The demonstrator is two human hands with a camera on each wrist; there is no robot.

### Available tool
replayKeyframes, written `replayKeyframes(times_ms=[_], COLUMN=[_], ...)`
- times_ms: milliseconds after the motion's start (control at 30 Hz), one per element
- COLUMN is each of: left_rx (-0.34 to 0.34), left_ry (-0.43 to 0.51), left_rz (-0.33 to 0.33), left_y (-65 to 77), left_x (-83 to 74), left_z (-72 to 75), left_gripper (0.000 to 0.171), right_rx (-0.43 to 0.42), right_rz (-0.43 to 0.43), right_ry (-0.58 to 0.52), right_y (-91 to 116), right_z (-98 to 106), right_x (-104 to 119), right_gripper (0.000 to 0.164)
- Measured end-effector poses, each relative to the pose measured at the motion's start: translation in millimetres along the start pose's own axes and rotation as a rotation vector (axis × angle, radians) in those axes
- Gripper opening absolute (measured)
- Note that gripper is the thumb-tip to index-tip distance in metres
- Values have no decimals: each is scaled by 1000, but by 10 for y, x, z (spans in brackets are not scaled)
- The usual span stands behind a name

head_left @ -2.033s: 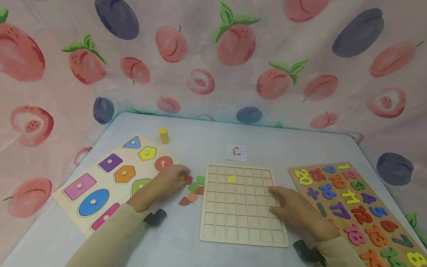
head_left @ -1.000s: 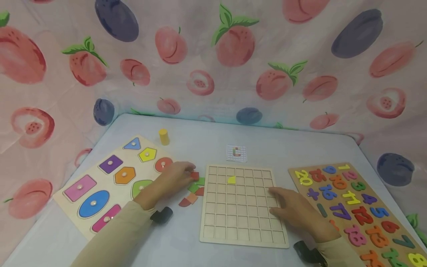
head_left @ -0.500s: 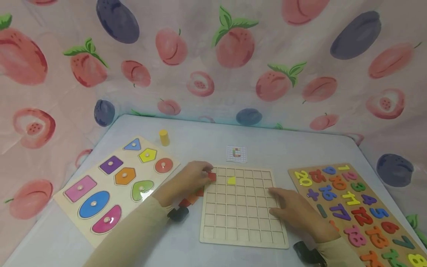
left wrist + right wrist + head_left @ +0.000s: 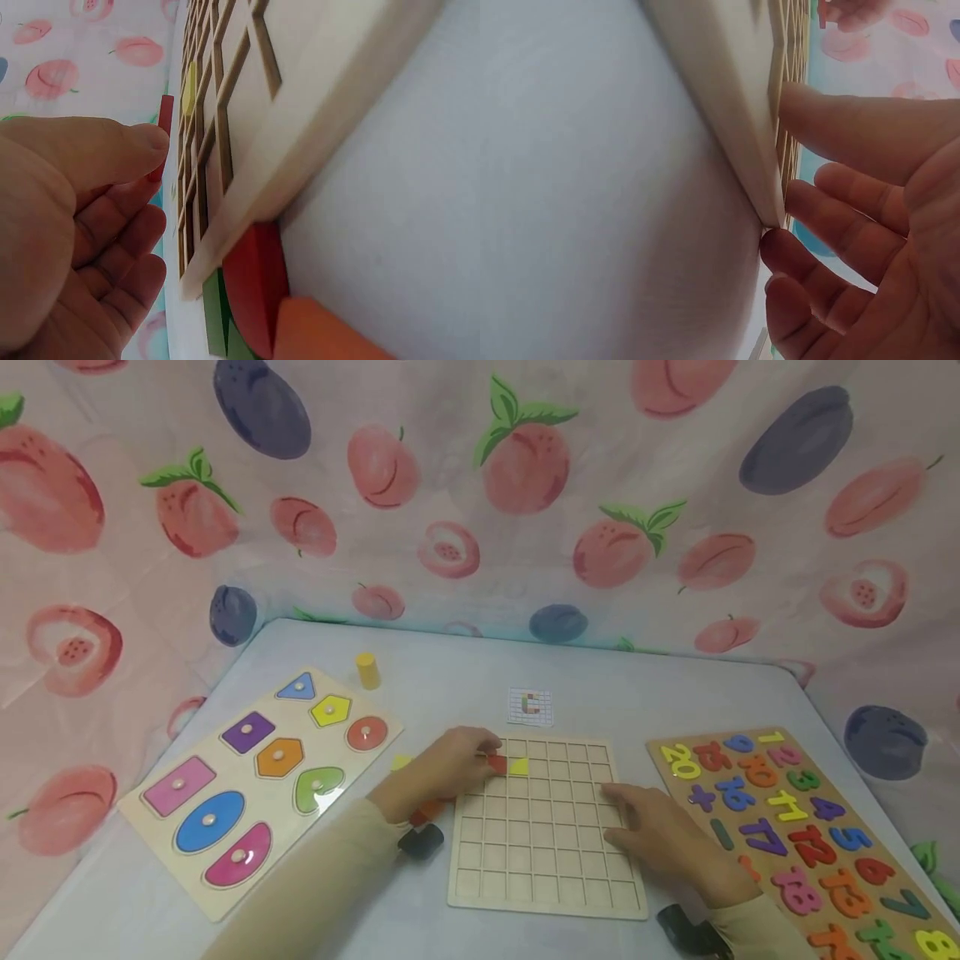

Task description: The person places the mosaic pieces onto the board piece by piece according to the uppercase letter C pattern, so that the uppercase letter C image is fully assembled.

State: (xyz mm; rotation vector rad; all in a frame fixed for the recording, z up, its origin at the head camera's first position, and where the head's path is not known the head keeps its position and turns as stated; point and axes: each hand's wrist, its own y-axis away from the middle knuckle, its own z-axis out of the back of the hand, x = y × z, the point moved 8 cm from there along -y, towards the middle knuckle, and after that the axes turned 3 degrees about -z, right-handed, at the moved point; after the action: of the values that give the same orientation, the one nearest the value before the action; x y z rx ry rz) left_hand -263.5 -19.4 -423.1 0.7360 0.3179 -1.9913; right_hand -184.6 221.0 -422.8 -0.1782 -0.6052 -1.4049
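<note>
A red square tile is pinched between the thumb and fingers of my left hand, over the upper left of the wooden grid board. Just right of it, a yellow quarter-circle tile lies in a grid cell. The left wrist view shows the red tile held on edge, close over the grid. My right hand rests at the board's right edge, fingers loosely bent. In the right wrist view its thumb reaches over the rim while the other fingertips lie along the side.
Loose red, green and orange pieces lie against the board's left side, partly hidden by my left arm. A pattern card and yellow cylinder stand behind. A shape puzzle and number puzzle flank the board.
My left hand has picked up the red square tile from the loose pieces and carried it rightward over the grid, beside the yellow tile. The right hand has stayed put.
</note>
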Motion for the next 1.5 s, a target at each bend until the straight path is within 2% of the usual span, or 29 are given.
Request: replayKeyframes(times_ms=[300,500,800,1000,1333,1500], left_rx=[0,-2,0,-10,2,12], left_ry=[-29,-12,36,46,18,19], left_rz=[-40,-62,-47,-55,-83,-59], left_y=[-20,-33,-69,-133,-264,-281], left_x=[-46,-86,-115,-124,-197,-219], left_z=[-5,-10,-25,-47,-148,-182], left_gripper=[39,38,36,37,37,37], right_rx=[4,4,-1,-15,-22,-12], right_rz=[-26,-33,-24,-16,-20,-37], right_ry=[2,9,-24,-8,-10,-17], right_y=[-6,-2,4,-14,-11,-17], right_z=[-12,-15,-31,-57,-66,-72], right_x=[12,15,69,90,74,68], right_gripper=[66,67,66,65,65,65])
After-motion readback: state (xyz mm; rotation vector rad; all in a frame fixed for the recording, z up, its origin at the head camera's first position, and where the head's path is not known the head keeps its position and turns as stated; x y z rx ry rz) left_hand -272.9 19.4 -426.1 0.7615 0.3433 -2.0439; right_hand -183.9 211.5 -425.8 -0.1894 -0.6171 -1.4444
